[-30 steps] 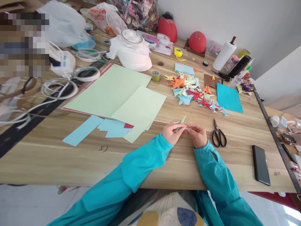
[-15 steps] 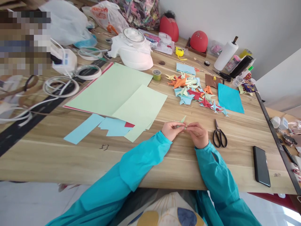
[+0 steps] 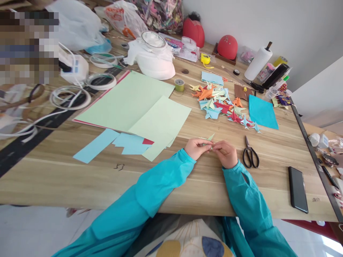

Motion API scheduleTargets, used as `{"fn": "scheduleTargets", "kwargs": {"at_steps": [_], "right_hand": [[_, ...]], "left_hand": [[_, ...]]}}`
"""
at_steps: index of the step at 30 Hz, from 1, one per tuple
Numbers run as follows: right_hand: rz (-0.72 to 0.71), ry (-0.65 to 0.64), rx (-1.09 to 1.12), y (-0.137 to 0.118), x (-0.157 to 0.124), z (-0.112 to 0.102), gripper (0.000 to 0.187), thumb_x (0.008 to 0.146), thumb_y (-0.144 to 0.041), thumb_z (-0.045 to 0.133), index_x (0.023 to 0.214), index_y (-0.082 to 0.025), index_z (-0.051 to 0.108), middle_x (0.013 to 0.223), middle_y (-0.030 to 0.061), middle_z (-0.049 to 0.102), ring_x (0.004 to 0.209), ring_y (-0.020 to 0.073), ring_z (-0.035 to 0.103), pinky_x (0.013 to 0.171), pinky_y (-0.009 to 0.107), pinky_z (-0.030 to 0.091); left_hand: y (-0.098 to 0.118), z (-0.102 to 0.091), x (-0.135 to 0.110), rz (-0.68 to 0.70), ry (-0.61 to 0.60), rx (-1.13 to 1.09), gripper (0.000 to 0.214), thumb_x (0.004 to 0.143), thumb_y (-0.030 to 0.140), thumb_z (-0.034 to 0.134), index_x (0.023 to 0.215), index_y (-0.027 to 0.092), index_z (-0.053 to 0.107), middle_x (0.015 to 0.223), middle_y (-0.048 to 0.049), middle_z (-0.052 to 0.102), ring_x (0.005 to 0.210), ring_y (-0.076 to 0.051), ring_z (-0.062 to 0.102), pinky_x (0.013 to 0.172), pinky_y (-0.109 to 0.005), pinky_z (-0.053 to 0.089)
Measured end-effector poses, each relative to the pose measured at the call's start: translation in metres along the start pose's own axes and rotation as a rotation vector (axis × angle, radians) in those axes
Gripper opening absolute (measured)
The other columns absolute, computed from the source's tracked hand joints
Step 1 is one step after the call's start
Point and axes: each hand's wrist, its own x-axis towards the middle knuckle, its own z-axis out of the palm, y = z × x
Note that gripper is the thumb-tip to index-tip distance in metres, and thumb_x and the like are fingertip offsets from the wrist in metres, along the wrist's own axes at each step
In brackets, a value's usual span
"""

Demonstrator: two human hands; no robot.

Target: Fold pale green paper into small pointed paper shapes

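Note:
My left hand and my right hand meet just above the wooden table, both pinching a small pale green folded paper piece. One pointed tip of it sticks up between my fingertips. Both wrists, in teal sleeves, rest on the table. Beyond my hands lies a pile of folded paper shapes in orange, red, blue and green.
Black scissors lie just right of my right hand, a dark phone further right. Large pale green sheets and light blue offcuts lie to the left. A teal sheet, tape rolls and bags fill the back.
My hands stay in the same spot and keep working the green piece; its raised tip has tilted slightly. The camera has shifted a little.

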Motion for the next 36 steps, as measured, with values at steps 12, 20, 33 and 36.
{"fn": "scheduleTargets", "kwargs": {"at_steps": [12,20,33,36], "right_hand": [[0.11,-0.073,0.123,-0.004,0.002,-0.002,0.01,0.07,-0.032,0.068,0.067,-0.022,0.067,0.069,0.0033,0.065,0.066,0.0161,0.058,0.065,0.03,0.047],[0.087,-0.082,0.072,-0.004,0.002,-0.003,0.011,0.071,-0.031,0.066,0.067,-0.021,0.065,0.067,0.0027,0.065,0.064,0.0154,0.058,0.063,0.03,0.047],[0.01,-0.16,-0.005,0.002,0.0,-0.007,0.013,0.078,-0.031,0.059,0.073,-0.019,0.063,0.073,0.0043,0.065,0.07,0.0154,0.06,0.067,0.029,0.048],[0.051,-0.171,-0.006,0.006,0.0,-0.006,0.017,0.079,-0.034,0.058,0.074,-0.018,0.062,0.072,0.0046,0.065,0.07,0.0152,0.059,0.068,0.029,0.048]], "left_hand": [[0.003,-0.005,0.002,0.012,-0.093,0.063,0.015,0.059,0.026,0.072,0.071,0.017,0.073,0.073,-0.0055,0.071,0.048,-0.012,0.06,0.048,-0.024,0.051],[0.006,-0.004,0.001,0.008,-0.096,0.085,0.013,0.06,0.022,0.071,0.071,0.017,0.073,0.07,-0.0056,0.071,0.048,-0.013,0.06,0.048,-0.024,0.051],[0.009,-0.005,0.0,-0.016,-0.088,0.138,0.013,0.061,0.02,0.068,0.073,0.015,0.072,0.081,-0.0061,0.071,0.052,-0.011,0.059,0.055,-0.023,0.051],[0.01,-0.005,-0.001,-0.019,-0.087,0.153,0.013,0.062,0.02,0.067,0.073,0.015,0.072,0.081,-0.0058,0.071,0.052,-0.01,0.058,0.055,-0.023,0.051]]}}
